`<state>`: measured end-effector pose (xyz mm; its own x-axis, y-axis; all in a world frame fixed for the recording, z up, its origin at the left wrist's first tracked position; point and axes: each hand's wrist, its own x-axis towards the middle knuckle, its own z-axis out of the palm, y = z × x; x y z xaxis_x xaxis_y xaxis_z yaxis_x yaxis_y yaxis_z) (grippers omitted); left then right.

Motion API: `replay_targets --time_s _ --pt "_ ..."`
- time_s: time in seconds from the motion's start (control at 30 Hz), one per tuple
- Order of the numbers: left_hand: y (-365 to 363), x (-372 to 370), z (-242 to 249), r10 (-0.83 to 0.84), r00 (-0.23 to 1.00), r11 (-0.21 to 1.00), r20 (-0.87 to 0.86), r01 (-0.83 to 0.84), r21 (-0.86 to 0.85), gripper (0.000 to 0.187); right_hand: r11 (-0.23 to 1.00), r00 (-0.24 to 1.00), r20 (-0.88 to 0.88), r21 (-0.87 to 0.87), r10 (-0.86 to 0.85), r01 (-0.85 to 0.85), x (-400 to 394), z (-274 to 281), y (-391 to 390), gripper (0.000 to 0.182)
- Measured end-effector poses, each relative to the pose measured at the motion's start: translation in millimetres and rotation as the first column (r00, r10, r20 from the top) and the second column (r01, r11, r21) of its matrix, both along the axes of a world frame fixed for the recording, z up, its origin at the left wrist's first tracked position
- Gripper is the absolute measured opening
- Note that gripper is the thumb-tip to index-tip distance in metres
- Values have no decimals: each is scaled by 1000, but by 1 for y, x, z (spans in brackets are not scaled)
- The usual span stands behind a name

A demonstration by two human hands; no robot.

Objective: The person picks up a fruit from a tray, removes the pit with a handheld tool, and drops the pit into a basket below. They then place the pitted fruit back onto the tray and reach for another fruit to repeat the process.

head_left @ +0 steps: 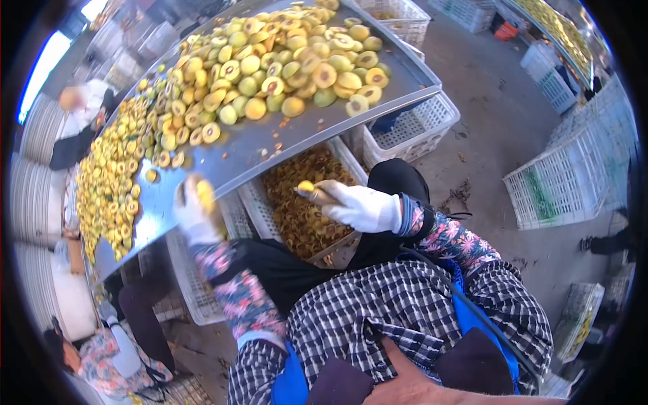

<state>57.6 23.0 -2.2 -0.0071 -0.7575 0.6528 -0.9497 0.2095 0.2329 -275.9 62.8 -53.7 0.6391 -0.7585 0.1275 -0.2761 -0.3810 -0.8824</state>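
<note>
My left hand [197, 214], in a white glove and smeared by motion, is at the near edge of the metal table with a yellow fruit half [205, 194] in its fingers. My right hand [364, 208], also gloved, is closed round a small hand tool [324, 195], mostly hidden by the fingers. A yellow piece of fruit [306, 185] shows at the tool's tip. Beneath that hand, a crate [347, 158] between my knees holds brownish-yellow scraps [297, 226]. Halved yellow-green stone fruits [270, 74] lie heaped on the sloping metal table [243, 152], some with their pits showing.
White plastic crates [412, 131] stand beyond the table, with more stacked at right [560, 182]. A bare hand [405, 381] of another person reaches in from below onto the checked shirt. Another person [115, 354] sits at lower left; one more [84, 118] is at upper left.
</note>
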Motion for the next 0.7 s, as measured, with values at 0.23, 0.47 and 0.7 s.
replay_targets --time_s 0.23,0.47,0.7 --pt "-62 -40 4 -165 931 939 -327 250 238 41 996 962 -264 -76 -72 53 10 10 11 30" --pt "-140 -238 -27 -742 670 597 17 650 470 49 995 805 -588 1 81 -100 15 15 14 62" --pt "-172 -266 -40 -698 700 562 151 404 722 44 991 745 -654 108 132 -81 9 19 12 73"
